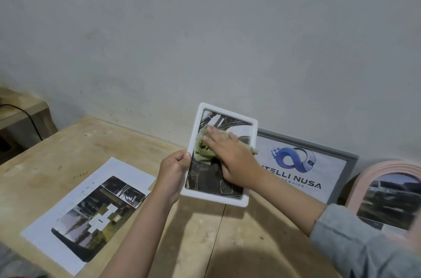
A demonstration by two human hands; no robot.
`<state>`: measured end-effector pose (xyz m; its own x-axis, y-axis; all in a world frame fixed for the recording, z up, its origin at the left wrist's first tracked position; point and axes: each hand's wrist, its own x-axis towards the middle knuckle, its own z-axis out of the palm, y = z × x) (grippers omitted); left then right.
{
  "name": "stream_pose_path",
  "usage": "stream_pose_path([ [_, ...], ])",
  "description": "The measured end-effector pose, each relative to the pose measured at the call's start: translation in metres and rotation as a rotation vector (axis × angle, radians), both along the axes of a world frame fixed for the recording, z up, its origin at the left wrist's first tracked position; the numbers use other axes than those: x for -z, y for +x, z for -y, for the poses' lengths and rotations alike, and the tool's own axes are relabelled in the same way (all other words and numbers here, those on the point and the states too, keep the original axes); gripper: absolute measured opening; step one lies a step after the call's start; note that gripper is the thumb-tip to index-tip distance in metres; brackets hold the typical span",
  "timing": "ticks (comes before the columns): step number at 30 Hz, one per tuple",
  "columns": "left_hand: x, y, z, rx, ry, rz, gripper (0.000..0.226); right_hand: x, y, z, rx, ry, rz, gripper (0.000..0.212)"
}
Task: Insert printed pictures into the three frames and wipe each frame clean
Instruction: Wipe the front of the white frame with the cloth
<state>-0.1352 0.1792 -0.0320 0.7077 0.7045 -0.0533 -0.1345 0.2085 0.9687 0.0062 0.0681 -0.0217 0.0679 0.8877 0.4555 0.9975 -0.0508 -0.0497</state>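
I hold a small white frame with a dark picture in it, tilted up above the wooden table. My left hand grips its left edge. My right hand lies flat on the glass and presses a pale green cloth against it. A grey frame with a blue logo print leans on the wall behind. A pink arched frame with a car picture stands at the far right.
A white sheet of printed pictures, with pieces cut out, lies on the table at the left. A low block with a black cable sits beyond the table's left corner. The grey wall rises right behind the table.
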Motion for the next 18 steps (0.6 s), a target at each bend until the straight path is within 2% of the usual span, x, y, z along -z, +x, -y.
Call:
stream_pose_path([
  [3,0.004,-0.003,-0.006,0.003,-0.068,-0.054,0.023,0.016,-0.017,0.01,-0.086,-0.025,-0.046,0.077],
  [8,0.01,0.0,-0.009,-0.022,-0.081,-0.05,0.029,0.029,-0.04,0.022,-0.257,-0.061,-0.263,0.054],
  [10,0.009,0.0,-0.008,-0.036,-0.099,-0.039,0.029,0.026,-0.047,0.026,-0.23,-0.147,-0.441,0.043],
  [12,0.011,0.0,-0.008,-0.055,-0.094,-0.056,0.031,0.012,-0.044,0.027,-0.162,-0.255,-0.738,0.031],
  [14,0.015,0.0,-0.008,-0.039,-0.108,-0.06,0.042,-0.004,-0.034,0.023,-0.144,-0.261,-0.932,0.026],
  [16,0.013,0.0,-0.006,-0.032,-0.101,-0.06,0.041,-0.021,-0.022,0.019,-0.078,-0.118,-0.933,0.03],
  [18,0.009,0.0,-0.005,-0.028,-0.06,-0.064,0.035,-0.036,-0.008,0.016,0.017,0.099,-0.736,0.038],
])
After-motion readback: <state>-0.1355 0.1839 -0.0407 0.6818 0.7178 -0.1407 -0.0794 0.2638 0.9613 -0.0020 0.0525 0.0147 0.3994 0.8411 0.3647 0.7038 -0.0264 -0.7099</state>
